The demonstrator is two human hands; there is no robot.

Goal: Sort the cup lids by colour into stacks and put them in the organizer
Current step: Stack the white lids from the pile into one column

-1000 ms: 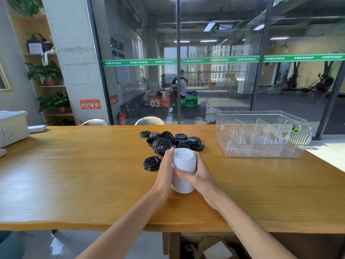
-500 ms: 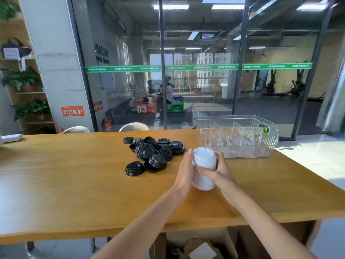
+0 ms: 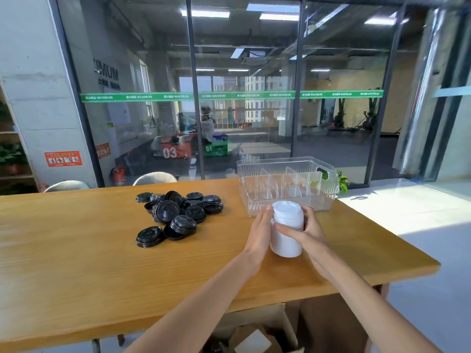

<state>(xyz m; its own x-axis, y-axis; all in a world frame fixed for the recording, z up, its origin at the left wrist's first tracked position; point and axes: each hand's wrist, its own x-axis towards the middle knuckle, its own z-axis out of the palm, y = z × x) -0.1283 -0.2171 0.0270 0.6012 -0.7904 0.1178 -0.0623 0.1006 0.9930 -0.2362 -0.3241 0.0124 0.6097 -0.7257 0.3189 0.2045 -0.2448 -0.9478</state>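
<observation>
Compared with half a second ago, I note the stack of white lids stands nearer the clear organizer: its top now overlaps the organizer's front wall in the head view, where before it sat short of it. Whether the stack rests on the wooden table or is lifted just off it, I cannot tell. The black lids have not shifted on the table.

Grip: the left hand lies flat against the stack's left side, fingers straight. The right hand wraps the right side, its thumb curled across the front of the stack.

Containers: one organizer, transparent, with ribbed walls and upright dividers forming several compartments. I see no lids in it. A green leafy plant shows just beyond its right end.

Counts: one white stack; the number of lids in it cannot be read. The black lids form one loose heap left of the hands, roughly a dozen visible pieces, some already nested in short stacks, one short stack lying a little apart at the near left. Cardboard boxes sit under the table.
</observation>
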